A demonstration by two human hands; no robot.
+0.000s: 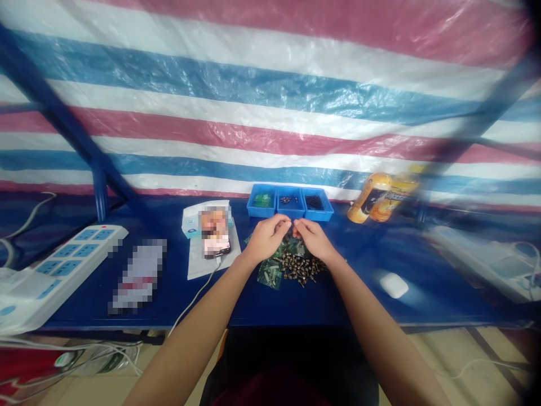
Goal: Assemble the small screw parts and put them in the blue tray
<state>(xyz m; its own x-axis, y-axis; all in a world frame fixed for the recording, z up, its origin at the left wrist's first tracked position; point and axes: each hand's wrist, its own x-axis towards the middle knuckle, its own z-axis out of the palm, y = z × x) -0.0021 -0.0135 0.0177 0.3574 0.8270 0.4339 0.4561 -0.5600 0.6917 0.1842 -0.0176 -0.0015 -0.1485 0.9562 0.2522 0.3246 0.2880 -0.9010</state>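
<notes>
Close together above the blue table (pixel 287 310), my left hand (pixel 267 237) and my right hand (pixel 313 238) both have thumb and fingers pinched. Whatever is between the fingertips is too small to make out. Just below them lies a heap of small brass-coloured metal parts (pixel 299 269). Green see-through packets (pixel 269 274) with silvery pieces in them lie under and left of the heap. Behind my hands three joined blue bins stand in a row: the left bin (pixel 261 212) holds green pieces, the middle bin (pixel 289 213) small metal parts, the right bin (pixel 318 215) dark bits.
At left lie a charging phone (pixel 216 248) on a tissue packet, a blurred-out object (pixel 141 276) and a white power strip (pixel 78 254). On the right are orange drink bottles (pixel 374 197), a white case (pixel 394 286) and another power strip (pixel 477 256). A striped sheet (pixel 270 90) hangs behind.
</notes>
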